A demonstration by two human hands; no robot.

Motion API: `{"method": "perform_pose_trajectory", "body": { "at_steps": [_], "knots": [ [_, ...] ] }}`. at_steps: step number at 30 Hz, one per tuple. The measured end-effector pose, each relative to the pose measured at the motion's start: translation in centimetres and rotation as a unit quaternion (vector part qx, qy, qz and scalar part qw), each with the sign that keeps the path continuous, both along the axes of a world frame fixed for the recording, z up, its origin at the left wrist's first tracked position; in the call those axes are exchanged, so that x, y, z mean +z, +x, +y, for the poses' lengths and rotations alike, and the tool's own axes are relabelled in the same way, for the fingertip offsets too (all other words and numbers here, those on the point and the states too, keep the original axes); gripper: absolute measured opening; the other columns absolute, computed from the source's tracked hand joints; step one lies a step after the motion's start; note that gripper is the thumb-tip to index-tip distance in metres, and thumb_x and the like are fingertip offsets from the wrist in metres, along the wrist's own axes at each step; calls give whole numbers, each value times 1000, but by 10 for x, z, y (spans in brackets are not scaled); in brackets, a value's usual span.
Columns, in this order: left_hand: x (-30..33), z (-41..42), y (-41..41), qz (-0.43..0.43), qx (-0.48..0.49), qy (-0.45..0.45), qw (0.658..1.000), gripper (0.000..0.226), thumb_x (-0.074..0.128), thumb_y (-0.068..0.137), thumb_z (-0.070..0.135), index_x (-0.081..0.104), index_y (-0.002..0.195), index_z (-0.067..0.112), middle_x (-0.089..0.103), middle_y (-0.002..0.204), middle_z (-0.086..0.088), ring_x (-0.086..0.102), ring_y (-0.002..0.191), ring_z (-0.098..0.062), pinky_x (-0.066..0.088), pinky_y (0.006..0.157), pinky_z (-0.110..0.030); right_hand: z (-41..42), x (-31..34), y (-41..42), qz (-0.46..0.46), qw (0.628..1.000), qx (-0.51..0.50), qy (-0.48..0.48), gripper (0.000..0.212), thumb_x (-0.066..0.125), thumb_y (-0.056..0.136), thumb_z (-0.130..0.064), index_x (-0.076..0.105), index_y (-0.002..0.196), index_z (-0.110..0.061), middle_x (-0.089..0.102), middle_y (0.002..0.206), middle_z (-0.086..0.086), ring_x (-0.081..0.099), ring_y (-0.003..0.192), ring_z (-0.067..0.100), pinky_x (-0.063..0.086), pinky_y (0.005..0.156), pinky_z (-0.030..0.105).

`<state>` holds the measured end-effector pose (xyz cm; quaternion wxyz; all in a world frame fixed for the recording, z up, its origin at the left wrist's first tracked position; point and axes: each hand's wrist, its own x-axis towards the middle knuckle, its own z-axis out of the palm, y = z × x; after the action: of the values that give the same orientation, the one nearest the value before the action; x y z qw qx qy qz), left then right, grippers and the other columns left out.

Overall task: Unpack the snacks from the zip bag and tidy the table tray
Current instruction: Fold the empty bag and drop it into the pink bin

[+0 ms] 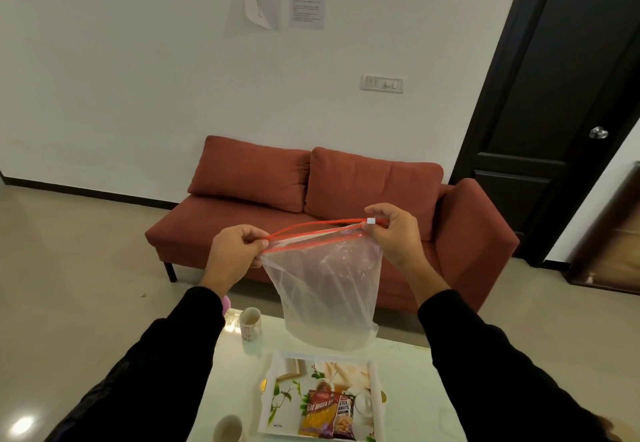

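A clear zip bag (329,299) with a red zip strip hangs in the air above the table, and nothing shows inside it. My left hand (232,254) pinches the left end of the strip. My right hand (394,234) pinches the right end, beside the white slider (371,221). The mouth of the bag gapes between them. Below, on the white table (415,372), a printed white tray (273,389) holds two snack packets: a yellow-and-red one (318,414) and a peanuts packet (343,417) partly overlapping it.
A white mug (250,324) with a pink pattern stands at the table's far left. Another mug (228,429) sits at the near left of the tray. A red sofa (346,192) stands beyond the table, with a dark door (561,95) at right.
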<state>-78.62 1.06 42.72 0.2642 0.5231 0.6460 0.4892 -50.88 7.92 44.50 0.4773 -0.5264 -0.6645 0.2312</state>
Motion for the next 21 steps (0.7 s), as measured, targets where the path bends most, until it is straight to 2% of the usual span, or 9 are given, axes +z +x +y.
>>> {"method": "perform_pose_trajectory", "body": {
  "at_steps": [2,4,6,7,9,11,14,17,21],
  "knots": [
    [0,2,4,30,35,27,999,14,66,89,8,69,88,22,71,79,1,70,65,-16,59,58,-24,-1,-2,-6,-29,998,-41,39,19,70,85,-11,74,102,-19,68,92,-14,64,83,2,53,74,15],
    [0,4,7,30,22,11,999,13,64,90,8,68,88,20,71,78,-2,70,63,-17,59,57,-25,-1,-2,-8,0,999,-36,36,14,66,86,-9,74,94,-18,71,82,-10,65,74,5,57,71,25],
    [-2,5,6,20,-1,-9,1000,15,63,91,6,67,86,19,71,77,-6,68,60,-17,58,54,-24,2,0,-7,44,999,-7,-6,15,66,87,-8,71,98,-17,73,81,-3,67,73,9,60,72,34],
    [-2,6,5,8,-4,-11,1000,15,62,91,5,67,86,18,71,77,-7,67,59,-16,57,53,-23,3,1,-5,61,998,9,-29,21,69,87,-12,67,106,-18,72,90,-1,68,78,11,60,74,34],
    [-1,7,4,-31,3,-14,999,12,62,91,4,67,88,14,71,77,-9,67,57,-13,57,52,-22,6,3,1,78,992,46,-83,47,78,81,-24,56,123,-23,64,111,-3,65,94,11,59,80,32],
    [0,9,4,-67,21,-25,997,10,60,92,2,67,91,10,70,77,-8,66,59,-15,55,49,-19,7,2,8,105,977,108,-149,61,82,77,-26,50,129,-22,64,112,2,66,98,17,58,84,34],
    [0,11,1,-119,26,-50,991,10,58,93,1,67,97,5,68,80,-13,62,66,-21,55,48,-18,7,-2,14,143,950,188,-206,35,76,83,-15,61,114,-9,71,98,9,70,87,23,59,81,40],
    [-4,13,-3,-140,22,-80,987,11,59,92,0,67,98,4,69,85,-15,63,69,-21,57,51,-21,4,-5,14,150,954,167,-200,3,66,91,-12,68,93,-11,73,81,5,69,72,17,57,70,36],
    [-9,12,-6,-133,-29,-127,982,12,58,94,2,66,100,7,68,89,-14,63,72,-18,59,60,-24,3,-4,13,151,967,111,-175,13,66,92,-13,69,80,-8,68,64,3,61,52,10,52,53,28]
  ]
}}
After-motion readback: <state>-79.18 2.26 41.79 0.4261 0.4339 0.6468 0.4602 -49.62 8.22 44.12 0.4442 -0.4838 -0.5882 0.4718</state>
